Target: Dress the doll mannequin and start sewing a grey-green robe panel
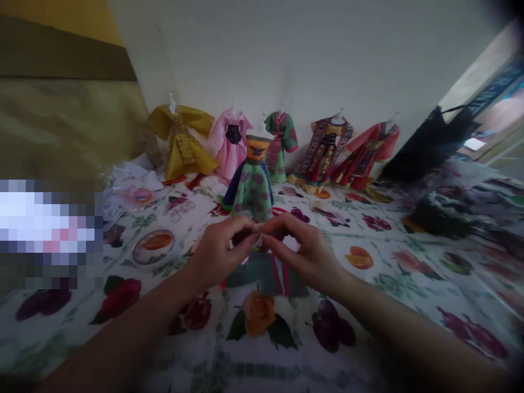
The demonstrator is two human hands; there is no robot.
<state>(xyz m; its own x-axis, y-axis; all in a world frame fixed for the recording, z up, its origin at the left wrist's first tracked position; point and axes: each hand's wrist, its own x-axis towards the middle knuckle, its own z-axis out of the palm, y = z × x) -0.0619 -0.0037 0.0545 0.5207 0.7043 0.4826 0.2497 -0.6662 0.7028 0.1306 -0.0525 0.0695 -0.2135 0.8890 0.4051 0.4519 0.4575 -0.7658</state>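
My left hand (223,245) and my right hand (301,243) meet at the middle of the table, fingertips close together. Between them they pinch a short strip of pale, beaded-looking trim (258,227), its ends hidden by the fingers. Below the hands a dark green doll garment piece (256,275) with red and pale edging lies flat on the tablecloth. Just behind the fingers stands a doll form in a green floral skirt (251,191) with an orange bodice (257,150) bearing a dark butterfly shape.
Along the wall stand doll forms in a yellow dress (182,142), a pink dress (231,142), a green robe (281,139), a patterned outfit (327,153) and a red robe (368,155). Plastic packets (137,185) lie at left, a dark bundle (444,213) at right. The tablecloth (196,360) is fruit-printed.
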